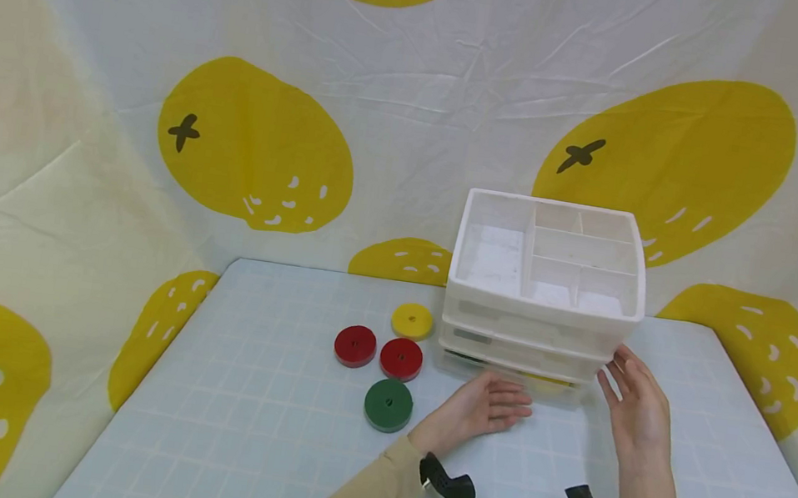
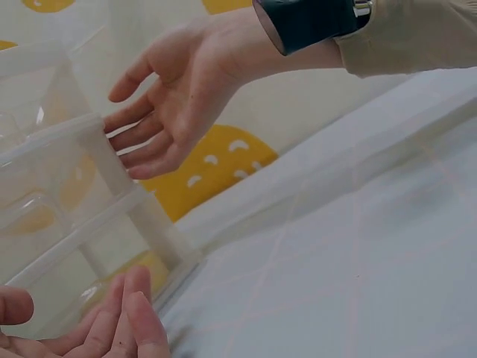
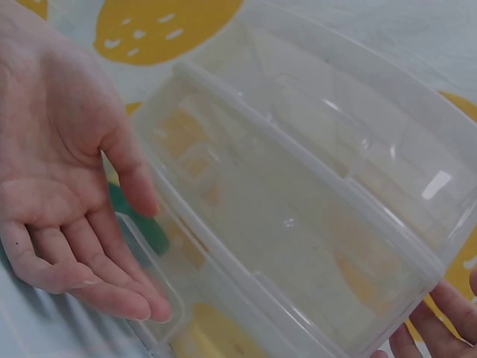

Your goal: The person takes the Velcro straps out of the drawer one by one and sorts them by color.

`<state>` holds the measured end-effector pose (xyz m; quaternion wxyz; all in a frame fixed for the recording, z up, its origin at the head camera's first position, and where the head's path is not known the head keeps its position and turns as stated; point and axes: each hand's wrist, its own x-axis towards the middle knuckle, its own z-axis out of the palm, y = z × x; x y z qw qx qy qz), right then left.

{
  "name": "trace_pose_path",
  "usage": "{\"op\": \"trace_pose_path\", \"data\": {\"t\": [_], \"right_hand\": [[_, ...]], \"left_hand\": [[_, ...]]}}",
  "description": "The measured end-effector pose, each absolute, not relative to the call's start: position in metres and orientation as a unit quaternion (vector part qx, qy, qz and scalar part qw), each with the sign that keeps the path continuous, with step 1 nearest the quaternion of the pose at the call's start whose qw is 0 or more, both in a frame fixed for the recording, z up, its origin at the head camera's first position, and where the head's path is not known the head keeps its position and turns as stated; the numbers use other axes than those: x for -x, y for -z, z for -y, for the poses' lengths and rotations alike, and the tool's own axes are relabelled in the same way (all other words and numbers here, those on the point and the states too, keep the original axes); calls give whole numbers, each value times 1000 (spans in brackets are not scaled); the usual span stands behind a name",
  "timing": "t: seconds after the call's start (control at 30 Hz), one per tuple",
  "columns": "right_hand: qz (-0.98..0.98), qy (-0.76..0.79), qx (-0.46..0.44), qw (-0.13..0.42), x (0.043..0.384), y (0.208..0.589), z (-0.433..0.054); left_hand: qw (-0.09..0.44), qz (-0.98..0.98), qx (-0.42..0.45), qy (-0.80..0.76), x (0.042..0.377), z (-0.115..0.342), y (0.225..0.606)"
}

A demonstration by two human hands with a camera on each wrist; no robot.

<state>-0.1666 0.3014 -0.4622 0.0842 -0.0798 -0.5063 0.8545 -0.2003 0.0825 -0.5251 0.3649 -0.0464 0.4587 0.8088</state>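
Note:
A white plastic drawer unit (image 1: 541, 318) with see-through drawers and a divided top tray stands at the back right. Just in front of its bottom drawer (image 3: 153, 298), my left hand (image 1: 479, 411) lies palm up, fingers extended and nothing in them. At the unit's right side, my right hand (image 1: 639, 407) has its fingertips right against the wall, palm turned inward, as the left wrist view shows too. Through the bottom drawer's clear front a yellow piece (image 2: 153, 268) shows, and a green piece (image 3: 141, 220) appears behind the left hand in the right wrist view.
Left of the unit lie a yellow disc (image 1: 412, 321), two red discs, one farther left (image 1: 355, 346) and one nearer the unit (image 1: 401, 359), and a green disc (image 1: 388, 405), each with a small centre hole. A fruit-patterned cloth (image 1: 398, 139) hangs behind the table (image 1: 229, 445).

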Motion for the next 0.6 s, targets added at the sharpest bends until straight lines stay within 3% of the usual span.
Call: {"op": "trace_pose_path", "data": {"t": [0.6], "right_hand": [[518,-845,109,80,170,460,-301]], "left_hand": [[384,-459,50,-800,173,-75,524]]}}
